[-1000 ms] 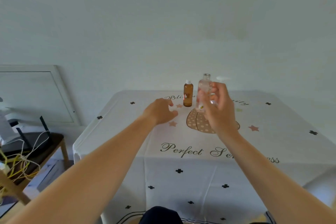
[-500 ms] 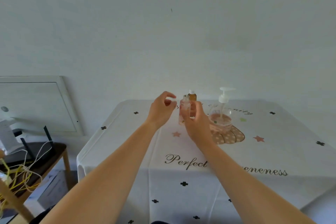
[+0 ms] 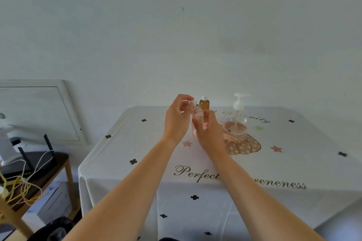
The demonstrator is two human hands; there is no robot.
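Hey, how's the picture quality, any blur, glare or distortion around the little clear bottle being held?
Head view: soft, even light, no hard shadows or glare; wide-angle lens bows the edges of the white printed tablecloth; the small clear glass bottle in the right hand looks hazy, outline hard to trace; the small clear cap pinched by the left hand is equally faint.

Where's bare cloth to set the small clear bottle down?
Free: tablecloth left of the left hand (pinching a cap); front strip by the lettering; beyond the pump jar, around the pink star. Crowded: back centre, amber bottle, pump jar, right hand gripping the small clear bottle.
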